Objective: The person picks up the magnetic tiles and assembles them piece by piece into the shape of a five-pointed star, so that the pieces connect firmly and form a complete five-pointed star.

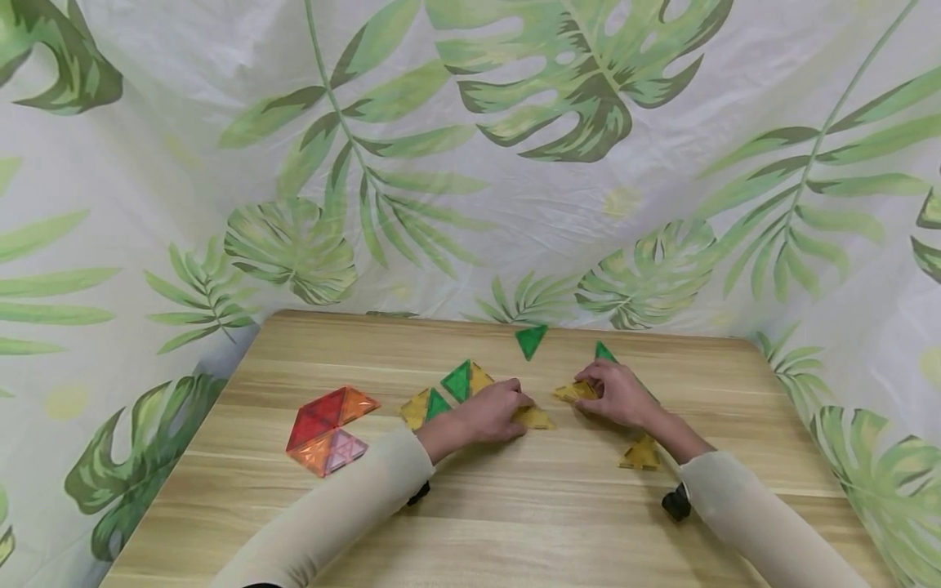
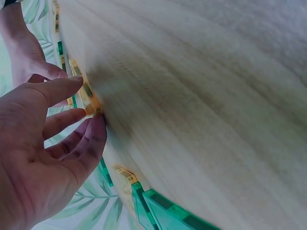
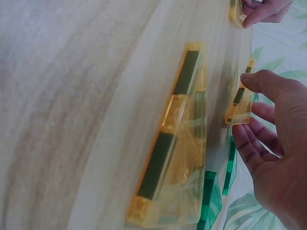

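Observation:
My left hand (image 1: 496,411) is at the middle of the table, thumb and fingertips pinching a translucent yellow triangle tile (image 1: 537,419); the left wrist view shows that tile (image 2: 86,91) by its edge. To the right, my right hand (image 1: 616,394) pinches another yellow triangle tile (image 1: 572,392), seen upright on edge in the right wrist view (image 3: 243,93). A gap separates the two held tiles. Just behind the left hand are a green triangle (image 1: 458,380) and a yellow one (image 1: 479,377). A third yellow tile (image 1: 639,454) lies below the right wrist.
Left of the left hand lie a yellow triangle (image 1: 416,407) and a green one (image 1: 437,404). A joined group of red (image 1: 319,416), orange (image 1: 312,452) and pink (image 1: 345,447) tiles is farther left. Green triangles (image 1: 531,341) (image 1: 604,353) sit near the table's back edge, before a leaf-print curtain (image 1: 412,204).

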`<state>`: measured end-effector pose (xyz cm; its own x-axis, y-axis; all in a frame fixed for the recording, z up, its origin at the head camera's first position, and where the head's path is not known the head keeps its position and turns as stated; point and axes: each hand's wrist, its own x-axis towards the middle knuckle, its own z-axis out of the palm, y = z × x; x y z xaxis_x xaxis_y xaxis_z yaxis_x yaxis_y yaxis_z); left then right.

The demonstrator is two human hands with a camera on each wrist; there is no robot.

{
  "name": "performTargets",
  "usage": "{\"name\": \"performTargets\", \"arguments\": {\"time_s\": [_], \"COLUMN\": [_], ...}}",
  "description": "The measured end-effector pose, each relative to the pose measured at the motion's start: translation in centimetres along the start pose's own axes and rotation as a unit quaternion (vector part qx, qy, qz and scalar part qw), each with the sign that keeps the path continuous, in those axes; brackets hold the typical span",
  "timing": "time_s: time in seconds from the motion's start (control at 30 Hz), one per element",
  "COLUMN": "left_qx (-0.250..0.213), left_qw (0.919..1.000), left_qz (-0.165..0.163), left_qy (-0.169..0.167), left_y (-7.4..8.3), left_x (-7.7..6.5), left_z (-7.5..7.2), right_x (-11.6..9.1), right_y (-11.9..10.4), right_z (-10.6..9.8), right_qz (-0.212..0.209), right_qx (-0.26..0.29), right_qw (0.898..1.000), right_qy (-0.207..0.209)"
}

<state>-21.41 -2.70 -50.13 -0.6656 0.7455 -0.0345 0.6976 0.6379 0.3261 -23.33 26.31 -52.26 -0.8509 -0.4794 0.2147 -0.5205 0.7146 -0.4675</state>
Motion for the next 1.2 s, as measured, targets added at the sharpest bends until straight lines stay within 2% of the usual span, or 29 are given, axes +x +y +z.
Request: {"name": "performTargets", "arguments": {"time_s": [0.2, 0.3, 0.37, 0.53, 0.7, 0.8, 1.0, 1.2], "left_qx": [-0.062, -0.064, -0.054, -0.033, -0.047, -0.041, -0.024, -0.018], "left_qw": [0.998, 0.9979, 0.9985, 0.9958, 0.9886, 0.9863, 0.9881, 0.993], "left_qz": [-0.009, -0.006, 0.009, 0.067, 0.095, 0.103, 0.096, 0.083], "left_qy": [0.003, 0.002, -0.004, -0.051, -0.107, -0.122, -0.118, -0.083], "left_y": [0.0, -0.2, -0.4, -1.0, -1.4, -1.6, -1.9, -2.1], "left_x": [-0.3, -0.3, -0.2, 0.4, 1.0, 1.0, 0.6, 0.1], "left_z": [-0.1, -0.3, -0.6, -1.5, -1.8, -1.8, -2.0, -1.9], "right_x": [-0.4, -0.6, -0.7, -1.0, -1.3, -1.5, -1.6, -1.5], "right_y": [-0.1, -0.1, -0.1, -0.4, -0.6, -0.8, -1.1, -1.3], "right_z": [0.1, 0.2, 0.2, 0.0, -0.1, -0.2, -0.4, 0.0], "right_qz": [0.02, 0.026, 0.03, 0.035, 0.036, 0.048, 0.056, 0.059], "right_qx": [0.011, 0.013, 0.013, 0.013, 0.022, 0.031, 0.032, 0.019], "right_qw": [1.0, 1.0, 0.999, 0.999, 0.999, 0.998, 0.998, 0.998], "right_qy": [0.004, 0.01, 0.011, 0.012, 0.01, 0.003, 0.0, 0.017]}}
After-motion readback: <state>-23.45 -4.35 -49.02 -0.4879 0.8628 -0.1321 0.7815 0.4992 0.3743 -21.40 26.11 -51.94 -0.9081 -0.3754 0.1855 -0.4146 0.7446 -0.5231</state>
